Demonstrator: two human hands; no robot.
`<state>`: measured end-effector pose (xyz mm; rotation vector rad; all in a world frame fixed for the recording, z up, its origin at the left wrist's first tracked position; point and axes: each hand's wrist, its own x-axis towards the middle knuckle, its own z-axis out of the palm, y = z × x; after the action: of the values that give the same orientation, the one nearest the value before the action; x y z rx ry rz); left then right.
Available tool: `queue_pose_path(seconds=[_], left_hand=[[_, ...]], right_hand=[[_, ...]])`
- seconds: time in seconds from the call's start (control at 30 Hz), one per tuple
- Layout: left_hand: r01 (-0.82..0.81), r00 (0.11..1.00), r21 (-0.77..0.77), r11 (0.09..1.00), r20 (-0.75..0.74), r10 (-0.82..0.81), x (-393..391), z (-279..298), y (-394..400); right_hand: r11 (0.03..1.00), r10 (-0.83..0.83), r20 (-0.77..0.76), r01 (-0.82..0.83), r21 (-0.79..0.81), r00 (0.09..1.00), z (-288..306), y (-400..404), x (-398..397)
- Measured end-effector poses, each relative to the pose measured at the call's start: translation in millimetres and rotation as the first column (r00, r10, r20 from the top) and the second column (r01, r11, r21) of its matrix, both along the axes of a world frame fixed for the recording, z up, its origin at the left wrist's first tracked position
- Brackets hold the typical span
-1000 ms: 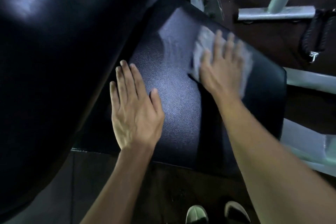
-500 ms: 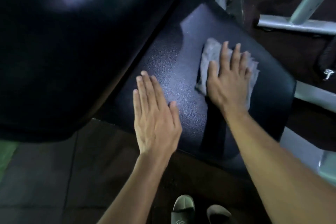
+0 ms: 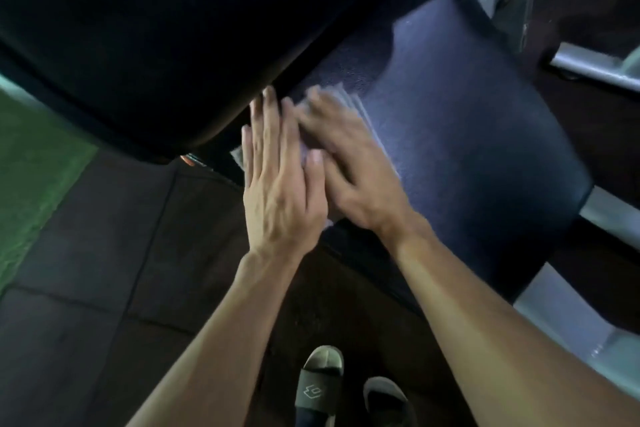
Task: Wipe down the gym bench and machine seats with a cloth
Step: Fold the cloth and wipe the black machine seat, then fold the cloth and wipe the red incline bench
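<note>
A black padded machine seat [image 3: 467, 135] fills the right half of the head view. Above it, at the upper left, looms the large black back pad [image 3: 156, 28]. My right hand [image 3: 349, 163], blurred by motion, presses flat on a pale grey cloth [image 3: 360, 107] at the seat's near left corner. Only the cloth's edges show around the fingers. My left hand [image 3: 277, 177] lies flat with straight fingers at the seat's left edge, right beside my right hand, its fingertips close under the back pad.
Grey metal frame bars [image 3: 595, 69] run at the right and a bracket [image 3: 509, 0] stands at the top right. Dark rubber floor tiles [image 3: 86, 270] lie below, with green flooring [image 3: 31, 177] at the left. My sandalled feet [image 3: 322, 381] stand at the bottom.
My right hand has slid the cloth from the seat's middle right to its near left corner, up against my left hand. The camera view has shifted, and the seat sits further right.
</note>
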<state>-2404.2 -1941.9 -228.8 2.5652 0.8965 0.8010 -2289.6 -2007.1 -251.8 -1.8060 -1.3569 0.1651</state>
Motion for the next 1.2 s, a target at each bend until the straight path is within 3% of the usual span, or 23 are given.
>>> queue_pose_path(seconds=[0.07,0.13,0.17,0.3,0.37,0.43,0.47,0.57,0.7,0.93,1.0,1.07,1.13,1.2], left_hand=[[0.032,0.981,0.050,0.998,-0.191,-0.022,24.4,2.3,14.7],[0.019,0.916,0.156,0.988,-0.398,0.045,47.5,-2.0,22.6],[0.017,0.887,0.206,0.978,-0.454,0.080,55.7,-6.1,21.7],[0.051,0.887,0.263,0.963,-0.456,0.078,66.6,-9.9,10.7],[0.078,0.901,0.256,0.964,-0.433,0.042,68.3,-4.2,0.0],[0.255,0.872,0.219,0.942,-0.474,-0.126,71.9,-7.1,-22.3],[0.372,0.823,0.192,0.908,-0.521,-0.227,73.2,-13.1,-34.8],[0.511,0.709,0.163,0.844,-0.635,-0.307,73.6,-32.5,-47.6],[0.446,0.719,0.136,0.885,-0.643,-0.264,57.5,-35.4,-50.5],[0.474,0.691,0.143,0.869,-0.672,-0.266,32.1,-33.6,-56.3],[0.480,0.692,0.020,0.877,-0.623,-0.365,23.8,-20.4,-56.1],[0.392,0.726,-0.244,0.887,-0.510,-0.462,12.1,9.0,-59.0],[0.242,0.780,-0.412,0.878,-0.456,-0.429,-6.4,39.4,-58.4],[0.135,0.836,-0.451,0.882,-0.426,-0.346,-29.2,71.0,-54.8]], right_hand=[[0.943,-0.323,-0.203,0.331,0.007,0.924,-10.5,-32.0,10.8],[0.818,-0.575,-0.255,0.558,-0.143,0.777,-18.5,-51.6,17.1],[0.785,-0.619,-0.237,0.588,-0.194,0.749,-20.2,-55.4,19.2],[0.806,-0.583,-0.098,0.560,-0.191,0.806,-23.6,-60.6,16.1],[0.688,-0.726,-0.191,0.704,-0.178,0.661,-28.6,-73.5,13.3],[0.526,-0.835,-0.320,0.820,-0.226,0.447,-36.3,-89.8,11.7],[0.506,-0.841,-0.356,0.823,-0.256,0.406,-40.2,-97.1,9.8],[0.565,-0.806,-0.383,0.780,-0.269,0.451,-47.5,-109.2,6.3],[0.550,-0.812,-0.397,0.789,-0.275,0.428,-41.2,-103.9,6.6],[0.554,-0.784,-0.502,0.777,-0.300,0.365,-18.0,-109.1,-12.7],[0.570,-0.781,-0.504,0.751,-0.334,0.368,-4.5,-115.7,-23.2],[0.604,-0.773,-0.494,0.701,-0.380,0.398,14.3,-122.6,-34.1],[0.656,-0.743,-0.490,0.642,-0.398,0.456,43.3,-127.1,-44.0],[0.725,-0.687,-0.498,0.542,-0.424,0.529,81.1,-126.4,-51.1]])
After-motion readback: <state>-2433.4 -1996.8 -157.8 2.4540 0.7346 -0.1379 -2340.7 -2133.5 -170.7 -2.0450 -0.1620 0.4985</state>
